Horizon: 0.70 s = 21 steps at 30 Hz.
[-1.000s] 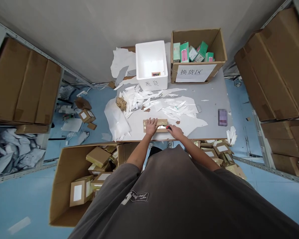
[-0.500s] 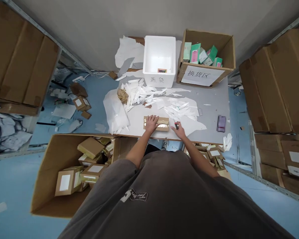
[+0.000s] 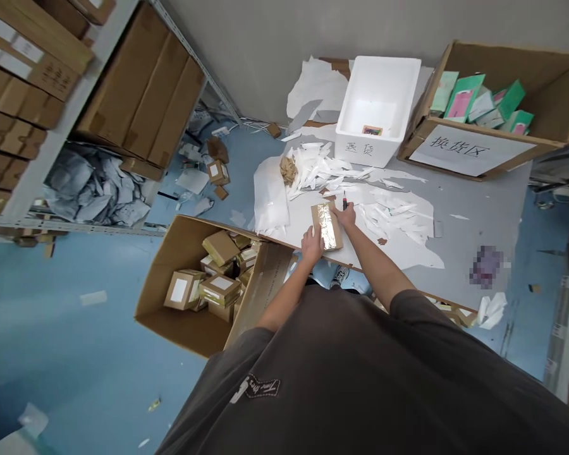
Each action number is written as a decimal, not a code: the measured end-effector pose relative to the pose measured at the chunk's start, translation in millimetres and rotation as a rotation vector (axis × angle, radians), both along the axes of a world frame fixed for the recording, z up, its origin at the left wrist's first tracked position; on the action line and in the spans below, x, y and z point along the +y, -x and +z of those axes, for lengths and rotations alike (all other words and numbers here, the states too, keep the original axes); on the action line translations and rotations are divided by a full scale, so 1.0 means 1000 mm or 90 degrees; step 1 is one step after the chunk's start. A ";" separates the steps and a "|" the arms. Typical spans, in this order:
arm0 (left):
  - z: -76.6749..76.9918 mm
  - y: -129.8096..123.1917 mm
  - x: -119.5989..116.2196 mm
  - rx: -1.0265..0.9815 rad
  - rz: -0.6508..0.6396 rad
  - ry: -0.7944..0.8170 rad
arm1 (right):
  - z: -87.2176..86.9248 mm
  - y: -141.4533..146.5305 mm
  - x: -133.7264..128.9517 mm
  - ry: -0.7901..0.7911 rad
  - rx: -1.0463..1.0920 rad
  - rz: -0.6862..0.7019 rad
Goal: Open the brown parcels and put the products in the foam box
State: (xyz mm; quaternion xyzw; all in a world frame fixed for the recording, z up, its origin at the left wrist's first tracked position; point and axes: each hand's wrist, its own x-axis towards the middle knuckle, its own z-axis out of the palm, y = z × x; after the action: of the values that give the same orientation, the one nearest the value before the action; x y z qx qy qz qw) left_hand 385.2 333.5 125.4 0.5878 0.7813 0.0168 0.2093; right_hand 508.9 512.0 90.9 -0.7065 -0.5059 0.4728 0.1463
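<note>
The brown cardboard box (image 3: 329,226), turned near-to-far on the near side of the grey table (image 3: 455,243), presents shiny tape (image 3: 330,231) upward, left hand (image 3: 312,245) holding it, right hand (image 3: 346,215) gripping a red-and-black cutter (image 3: 344,203)

The grey desk (image 3: 477,212) carries, along its far side, a white tub (image 3: 360,150) with a carton (image 3: 552,145) to its right. White scraps (image 3: 320,169) spread before the tub, with brown paper (image 3: 288,170) at their left. A parcel (image 3: 329,229) sits by the near edge. A purple item (image 3: 486,266), blurred, is toward the right, near crumpled white paper (image 3: 491,311) at the edge.
</note>
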 end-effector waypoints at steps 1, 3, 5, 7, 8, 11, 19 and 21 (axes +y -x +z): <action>0.002 0.008 0.002 -0.001 -0.076 -0.002 | 0.002 -0.002 0.000 -0.004 0.003 0.013; 0.005 0.026 0.012 -0.017 -0.272 0.015 | 0.005 -0.017 -0.014 -0.002 0.013 0.038; 0.007 0.041 0.025 -0.035 -0.431 0.049 | 0.005 -0.037 -0.042 0.024 0.024 0.058; 0.007 0.048 0.039 -0.044 -0.484 0.068 | 0.002 -0.055 -0.076 0.053 0.017 0.060; 0.007 0.048 0.046 -0.048 -0.485 0.072 | -0.001 -0.061 -0.092 0.069 0.008 0.060; 0.006 0.043 0.065 -0.045 -0.491 0.085 | -0.007 -0.062 -0.115 0.061 0.008 0.033; 0.007 0.038 0.081 0.057 -0.490 0.081 | 0.002 -0.047 -0.060 0.060 -0.011 0.047; 0.008 0.036 0.081 0.052 -0.464 0.079 | 0.007 -0.058 -0.060 0.059 0.024 0.087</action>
State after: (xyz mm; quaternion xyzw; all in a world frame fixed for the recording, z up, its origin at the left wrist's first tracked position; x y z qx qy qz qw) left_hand 349.3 414.2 133.2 0.8138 0.5280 -0.1299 0.2053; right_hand 566.5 451.7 97.4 -0.6670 -0.5279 0.5180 0.0907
